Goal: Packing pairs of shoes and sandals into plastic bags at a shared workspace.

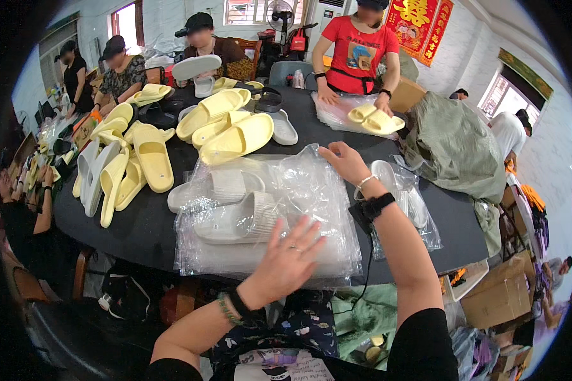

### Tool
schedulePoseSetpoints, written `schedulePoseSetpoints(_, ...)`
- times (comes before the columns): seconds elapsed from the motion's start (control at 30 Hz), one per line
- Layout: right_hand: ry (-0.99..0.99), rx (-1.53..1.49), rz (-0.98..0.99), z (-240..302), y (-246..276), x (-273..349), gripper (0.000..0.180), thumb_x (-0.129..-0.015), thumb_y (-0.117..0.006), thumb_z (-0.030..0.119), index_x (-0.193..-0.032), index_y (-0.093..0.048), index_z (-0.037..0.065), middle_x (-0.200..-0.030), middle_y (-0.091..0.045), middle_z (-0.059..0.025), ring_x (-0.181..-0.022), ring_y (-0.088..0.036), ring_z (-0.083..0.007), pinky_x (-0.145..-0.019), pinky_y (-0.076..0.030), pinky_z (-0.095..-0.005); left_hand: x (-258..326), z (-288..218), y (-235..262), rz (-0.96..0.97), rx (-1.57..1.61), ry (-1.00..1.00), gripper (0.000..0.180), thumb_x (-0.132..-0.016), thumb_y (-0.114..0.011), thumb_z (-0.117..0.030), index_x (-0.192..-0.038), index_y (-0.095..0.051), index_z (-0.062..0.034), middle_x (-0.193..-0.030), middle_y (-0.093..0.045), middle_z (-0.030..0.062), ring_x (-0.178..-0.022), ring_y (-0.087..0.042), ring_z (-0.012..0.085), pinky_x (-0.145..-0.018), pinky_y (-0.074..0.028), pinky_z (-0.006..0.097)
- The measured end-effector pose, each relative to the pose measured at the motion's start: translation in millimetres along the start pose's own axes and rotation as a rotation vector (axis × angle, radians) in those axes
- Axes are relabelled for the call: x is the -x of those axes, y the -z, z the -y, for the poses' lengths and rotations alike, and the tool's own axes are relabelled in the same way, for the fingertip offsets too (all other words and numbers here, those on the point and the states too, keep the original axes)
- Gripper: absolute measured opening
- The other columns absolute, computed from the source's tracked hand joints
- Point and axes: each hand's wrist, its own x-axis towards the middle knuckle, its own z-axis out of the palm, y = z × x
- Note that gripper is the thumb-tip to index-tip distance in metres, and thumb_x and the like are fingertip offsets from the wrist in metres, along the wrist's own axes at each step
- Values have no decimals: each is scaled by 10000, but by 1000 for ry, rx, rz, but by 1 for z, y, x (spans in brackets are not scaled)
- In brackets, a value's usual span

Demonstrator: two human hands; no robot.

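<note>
A stack of clear plastic bags lies on the dark table in front of me. Two pale grey slides, a nearer slide and a farther slide, rest side by side on its left part; whether film covers them I cannot tell. My left hand is spread, palm down, over the bags beside the nearer slide's strap. At the stack's far right corner my right hand is closed, its fingertips pinching the edge of the top bag. To the right of it lies a bagged pair of grey slides.
Yellow slides and several grey ones are heaped at the left and far middle. Across the table a person in red handles yellow slides on plastic bags. A grey-green sheet bulges at the right edge; a cardboard box stands below.
</note>
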Motion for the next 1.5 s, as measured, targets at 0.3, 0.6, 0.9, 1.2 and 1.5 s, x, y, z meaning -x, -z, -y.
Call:
schedulePoseSetpoints(0.3,-35,-39,203,-14,-34,-42,333,-826,-712,337,-780,-700,7,-721,-715,-105,-716,-709,-239,-703,-547,-342,14,6,-88,219,25,-60,567,-878,-642,-319,-1357,-509,-45,-1467,-454,106,-1373,-403,302,-1126,-239,600)
schedulePoseSetpoints(0.6,-190,4,53,-67,-48,-35,190,-834,-714,180,-810,-660,-1,-718,-702,-132,-641,-695,-255,-657,-549,-354,14,8,-85,221,52,-110,532,-916,-583,-325,-1365,-502,-51,-1467,-454,96,-1330,-449,310,-1119,-279,556)
schedulePoseSetpoints(0.9,176,208,-343,-49,-37,-22,488,-814,-730,215,-1211,-538,6,-1268,-549,-245,-1155,-544,-412,-949,-465,-448,15,0,-78,174,69,-202,479,-905,-604,-260,-1344,-524,-85,-1472,-439,129,-1355,-416,334,-1133,-237,574)
schedulePoseSetpoints(1.2,455,357,-171,-4,1,66,518,-793,-726,131,-1238,-503,-14,-1325,-456,-233,-1173,-468,-426,-1013,-406,-475,35,60,36,-414,-155,257,469,-859,-648,-118,-1300,-521,-19,-1350,-488,222,-1294,-432,373,-1086,-291,511)
schedulePoseSetpoints(1.5,191,579,739,-15,-20,108,1490,-551,-817,698,-1539,95,56,-1598,46,-263,-1484,46,-422,-1183,-106,-554,71,184,99,-367,1041,1146,430,-1020,-472,-336,-1335,-445,-45,-1098,-631,152,-833,-656,230,-676,-487,317)
